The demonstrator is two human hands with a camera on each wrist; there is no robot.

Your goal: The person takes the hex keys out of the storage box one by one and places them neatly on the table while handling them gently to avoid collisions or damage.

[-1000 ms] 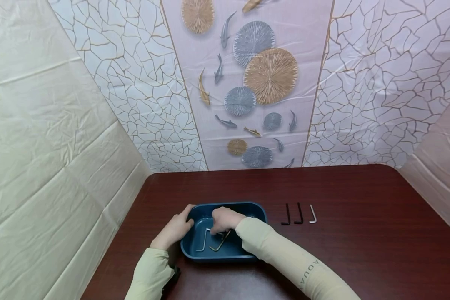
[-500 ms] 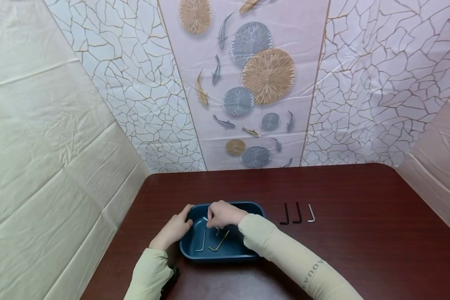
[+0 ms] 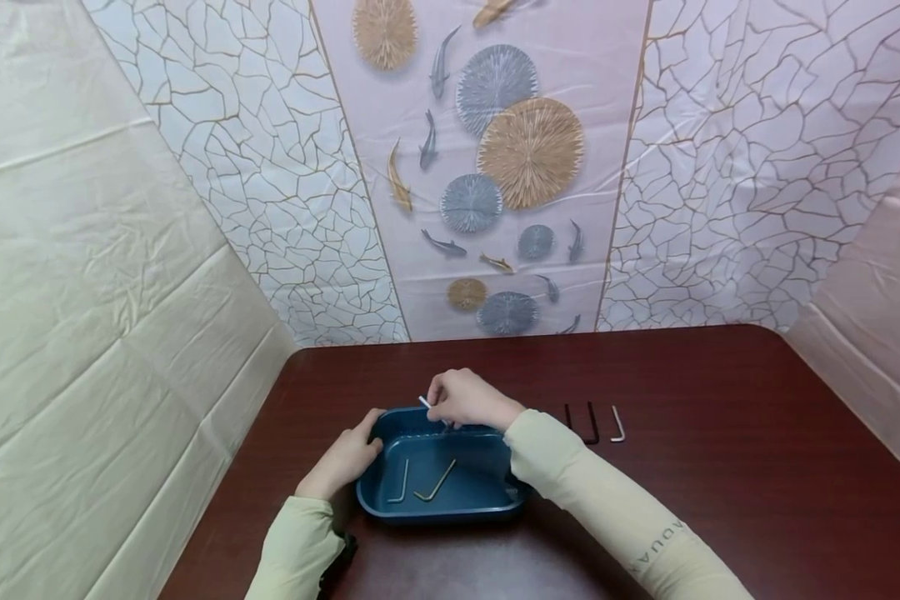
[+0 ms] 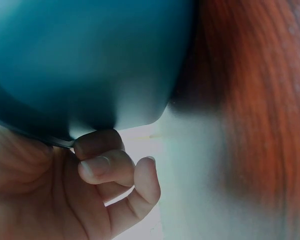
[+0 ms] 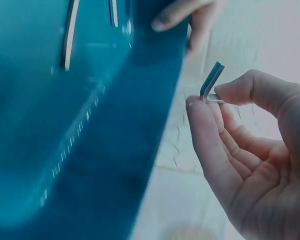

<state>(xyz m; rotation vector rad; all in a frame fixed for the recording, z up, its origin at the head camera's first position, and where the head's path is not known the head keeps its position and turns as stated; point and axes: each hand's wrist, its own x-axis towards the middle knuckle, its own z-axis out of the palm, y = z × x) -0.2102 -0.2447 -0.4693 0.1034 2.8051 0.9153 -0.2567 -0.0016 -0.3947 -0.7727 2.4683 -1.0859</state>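
One silver hex key [image 5: 213, 80] sits pinched between the thumb and fingers of my right hand [image 3: 474, 398], just below the middle of the head view, by the far rim of the blue tray [image 3: 450, 515]. Held so near its bend, it could twist free if my pinch loosens. A thin silver key [image 3: 405, 479] and a brass-coloured key [image 3: 441, 480] lie apart on the tray floor. My left hand [image 3: 345, 457] grips the left rim, fingers curled; slackening could let a bump slide it. Right of centre, two black keys [image 3: 592, 423] and a pale key [image 3: 618, 422] lie on the worktop [image 3: 682, 500]; my right sleeve [image 3: 551, 442], partly covering one black key, might drag it.
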